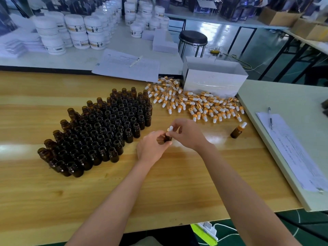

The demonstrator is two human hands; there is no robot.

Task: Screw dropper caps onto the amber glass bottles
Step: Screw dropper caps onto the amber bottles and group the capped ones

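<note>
So the person is holding one small amber glass bottle [167, 138] low over the pale wooden tabletop [71, 192], just right of the big block of open amber bottles [99, 132]. The left hand [152, 148] is wrapping its fingers round the bottle's body. The right hand [188, 134] is pinching the dropper cap with the gold collar and white rubber bulb [170, 129] sitting at the neck. The fingers are hiding how far it's threaded on, so I can't tell.

Handling-wise, my guess is the bottle is light, rigid and kinda slick, so it's wanting a firm wrap around the body. It's glass, so knocks are risking chips. The bulb is probably squishy and would just be twisting under the fingers, so the hard collar is the spot to be gripping for turning.

The loose pile of matching caps [197, 105] is lying by the white cardboard box [213, 80], and one capped bottle [237, 131] is standing well off to the right.
</note>
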